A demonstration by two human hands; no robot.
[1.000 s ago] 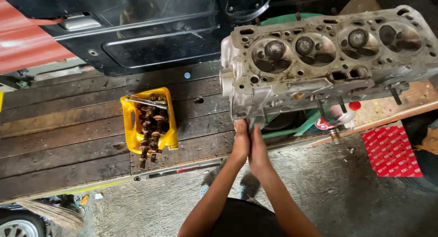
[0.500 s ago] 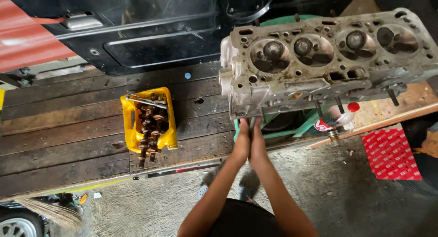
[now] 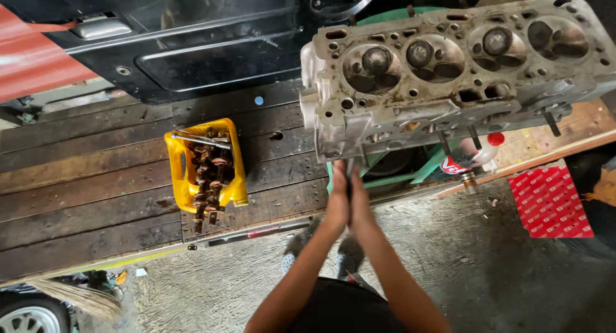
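cylinder head [image 3: 449,70]: grey, valve side up, on wooden bench [image 3: 96,185] edge, top right.
yellow tub [image 3: 186,172]: cut jug with rusty parts, left, well apart.
left hand [image 3: 336,201]: palm against right, something thin between; grip unclear.
right hand [image 3: 358,204]: same, just under head's near corner.

The cylinder head [image 3: 449,70] is cast metal, dull grey, rough and soot-stained in its round chambers. The desk [image 3: 96,185] is dark, worn wooden planks, matt and grimy. A cut yellow container [image 3: 176,179] is glossy plastic, holding rusty brown metal parts [image 3: 208,179]. The floor [image 3: 462,262] is rough grey concrete.
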